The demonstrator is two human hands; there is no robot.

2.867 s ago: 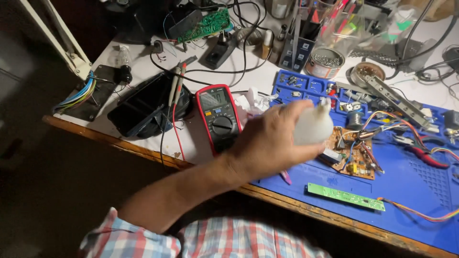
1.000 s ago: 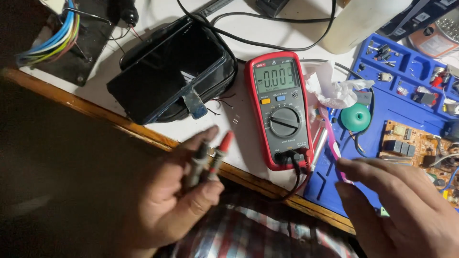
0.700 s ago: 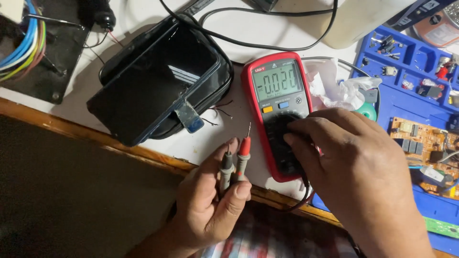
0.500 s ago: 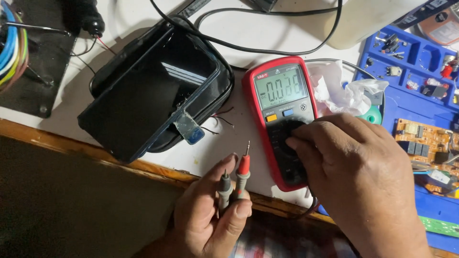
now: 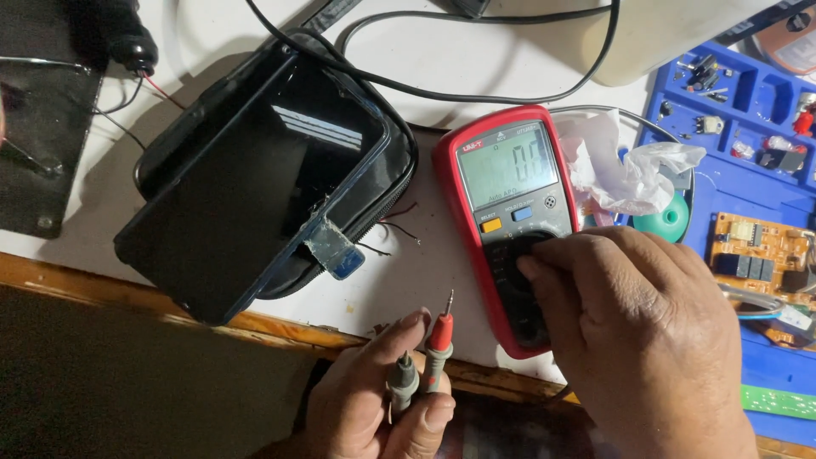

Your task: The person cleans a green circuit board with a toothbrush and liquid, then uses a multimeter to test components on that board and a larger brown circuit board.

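My left hand sits at the bottom edge of the bench and grips two test probes, a red one and a black one, tips pointing up. My right hand rests on the lower half of a red-cased multimeter, fingers covering its dial. The meter lies flat on the white bench with its grey display lit and in plain sight above my fingers.
A black zip case with a dark glossy slab on it lies left of the meter. Crumpled white plastic and a green round object lie to its right. A blue work mat carries a brown circuit board and small parts. Black cables loop above.
The view has closed in on the meter. My right hand has settled lower on the dial and the display reading has changed. My left hand keeps hold of both probes.
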